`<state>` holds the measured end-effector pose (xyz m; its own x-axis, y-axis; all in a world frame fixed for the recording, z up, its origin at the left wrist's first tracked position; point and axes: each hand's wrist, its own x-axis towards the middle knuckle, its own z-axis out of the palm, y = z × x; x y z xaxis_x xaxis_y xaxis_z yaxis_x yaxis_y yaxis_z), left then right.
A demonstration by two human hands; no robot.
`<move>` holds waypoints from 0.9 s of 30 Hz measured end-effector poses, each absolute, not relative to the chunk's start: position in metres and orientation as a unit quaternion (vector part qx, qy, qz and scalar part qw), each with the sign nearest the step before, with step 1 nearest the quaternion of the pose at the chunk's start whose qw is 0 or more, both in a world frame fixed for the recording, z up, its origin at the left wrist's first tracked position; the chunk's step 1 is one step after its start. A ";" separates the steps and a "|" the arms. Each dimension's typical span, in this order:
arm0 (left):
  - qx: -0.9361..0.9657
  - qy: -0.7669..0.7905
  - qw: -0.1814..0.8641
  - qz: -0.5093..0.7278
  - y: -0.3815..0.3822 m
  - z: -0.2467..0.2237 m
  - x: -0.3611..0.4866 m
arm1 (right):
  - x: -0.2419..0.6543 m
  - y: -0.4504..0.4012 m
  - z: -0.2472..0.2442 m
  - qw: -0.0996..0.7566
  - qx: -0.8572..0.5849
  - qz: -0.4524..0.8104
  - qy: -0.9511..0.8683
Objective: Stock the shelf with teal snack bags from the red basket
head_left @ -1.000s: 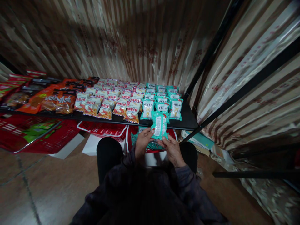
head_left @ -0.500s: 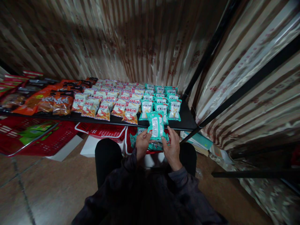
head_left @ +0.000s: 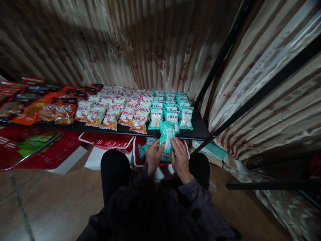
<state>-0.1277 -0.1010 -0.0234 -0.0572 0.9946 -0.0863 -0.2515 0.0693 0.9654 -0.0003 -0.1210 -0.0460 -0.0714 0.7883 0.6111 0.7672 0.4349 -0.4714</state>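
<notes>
Between my two hands is a teal snack bag [head_left: 166,135], its printed label side toward me. My left hand [head_left: 153,155] grips its lower left edge, thumb on the front. On the other side, my right hand [head_left: 181,160] holds the bag's right edge with its fingers laid over the front. Just beyond it, rows of matching teal snack bags [head_left: 186,117] stand on the black shelf [head_left: 198,129]. Under the held bag, a red basket [head_left: 135,150] with a white rim contains more teal bags [head_left: 143,152], partly hidden by my hands.
White and orange snack bags [head_left: 109,117] and orange-and-black packets [head_left: 65,111] fill the shelf leftward. Below are another red basket [head_left: 107,140] and a larger one [head_left: 15,147] with green packets. A black post [head_left: 250,100] slants at right, before striped curtains [head_left: 160,43].
The held bag has turned and narrowed toward me. My right hand's fingers have moved left, over its front. The view has shifted slightly.
</notes>
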 end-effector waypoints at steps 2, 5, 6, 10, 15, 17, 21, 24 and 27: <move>0.423 0.469 0.547 0.549 -0.105 -0.022 -0.126 | -0.001 -0.122 -0.047 0.434 -0.534 0.030 -0.725; 0.453 0.503 0.508 0.533 -0.114 -0.017 -0.125 | -0.002 -0.124 -0.048 0.451 -0.534 0.065 -0.712; 0.466 0.513 0.489 0.530 -0.118 -0.015 -0.125 | -0.002 -0.126 -0.048 0.460 -0.536 0.084 -0.703; 0.540 0.508 0.421 0.522 -0.133 -0.003 -0.124 | -0.003 -0.131 -0.049 0.514 -0.546 0.220 -0.623; 0.602 0.525 0.364 0.480 -0.140 0.000 -0.122 | -0.003 -0.133 -0.051 0.568 -0.522 0.392 -0.501; 0.621 0.537 0.331 0.464 -0.140 -0.003 -0.122 | -0.003 -0.133 -0.051 0.575 -0.504 0.447 -0.464; 0.663 0.549 0.249 0.445 -0.140 -0.007 -0.121 | -0.005 -0.137 -0.049 0.575 -0.449 0.560 -0.392; 0.692 0.545 0.197 0.431 -0.140 -0.007 -0.121 | -0.007 -0.142 -0.045 0.581 -0.428 0.609 -0.331; 0.721 0.536 0.167 0.406 -0.141 -0.006 -0.121 | -0.011 -0.143 -0.044 0.607 -0.419 0.610 -0.290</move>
